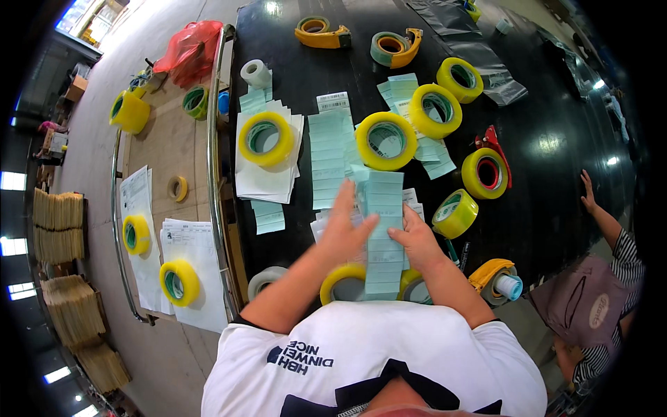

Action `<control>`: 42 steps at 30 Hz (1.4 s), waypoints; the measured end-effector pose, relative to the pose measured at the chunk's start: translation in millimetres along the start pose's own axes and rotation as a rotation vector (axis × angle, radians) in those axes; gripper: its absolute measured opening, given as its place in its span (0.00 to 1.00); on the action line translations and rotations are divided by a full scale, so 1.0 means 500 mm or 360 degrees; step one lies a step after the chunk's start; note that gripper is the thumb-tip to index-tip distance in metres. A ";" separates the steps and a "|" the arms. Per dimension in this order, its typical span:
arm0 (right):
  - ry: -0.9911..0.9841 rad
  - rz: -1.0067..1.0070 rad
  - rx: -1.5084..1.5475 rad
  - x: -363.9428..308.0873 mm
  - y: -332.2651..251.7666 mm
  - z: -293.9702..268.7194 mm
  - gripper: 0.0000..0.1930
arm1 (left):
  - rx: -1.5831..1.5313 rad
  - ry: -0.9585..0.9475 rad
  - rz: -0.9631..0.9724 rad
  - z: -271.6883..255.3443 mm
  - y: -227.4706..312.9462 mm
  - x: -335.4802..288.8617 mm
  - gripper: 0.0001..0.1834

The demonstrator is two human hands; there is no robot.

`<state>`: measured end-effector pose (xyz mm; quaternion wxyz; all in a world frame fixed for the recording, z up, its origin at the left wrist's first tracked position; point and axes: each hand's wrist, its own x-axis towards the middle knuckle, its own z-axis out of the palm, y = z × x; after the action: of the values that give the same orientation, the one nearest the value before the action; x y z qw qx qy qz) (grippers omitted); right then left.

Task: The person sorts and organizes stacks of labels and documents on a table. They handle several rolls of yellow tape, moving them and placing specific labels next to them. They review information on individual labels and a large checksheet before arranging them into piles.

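Note:
A long strip of pale green labels [384, 243] stands out in front of my chest. My right hand [422, 244] grips its right edge, thumb on the face and fingers partly hidden behind. My left hand [343, 228] is at the left edge, fingers stretched out and thumb pointing at the strip; whether it touches cannot be made out. Just beyond, a yellow tape roll [363, 142] lies on more green label strips [328, 156]. To its left, another tape roll [244, 141] rests on stacked white papers [278, 186]. Beneath my forearms, further rolls [330, 286] are partly covered.
The black table [545, 149] carries several tape rolls, two yellow tape dispensers [326, 37] [410, 50] at the far side and a red one [493, 146] at right. A metal-railed cart [217, 174] stands left with papers and tape. A person in a brown apron [580, 295] is at right.

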<state>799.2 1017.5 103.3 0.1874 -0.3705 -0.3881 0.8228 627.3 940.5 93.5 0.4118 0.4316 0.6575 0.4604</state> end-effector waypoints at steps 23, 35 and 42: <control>0.0132 0.0118 -0.0082 0.004 0.040 -0.053 0.34 | 0.1171 0.0650 0.0674 -0.229 -0.061 0.317 0.10; 0.0119 0.0112 -0.0160 0.004 0.030 -0.043 0.35 | -0.1282 0.0195 -0.0029 -0.346 -0.002 0.135 0.08; 0.0149 0.0108 -0.0171 0.002 0.026 -0.035 0.35 | -0.0159 -0.0104 -0.0417 -0.254 -0.056 0.108 0.09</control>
<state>811.9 1018.6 85.2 0.1573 -0.4310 -0.4096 0.7885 487.3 954.3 88.9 0.5105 0.3358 0.6708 0.4204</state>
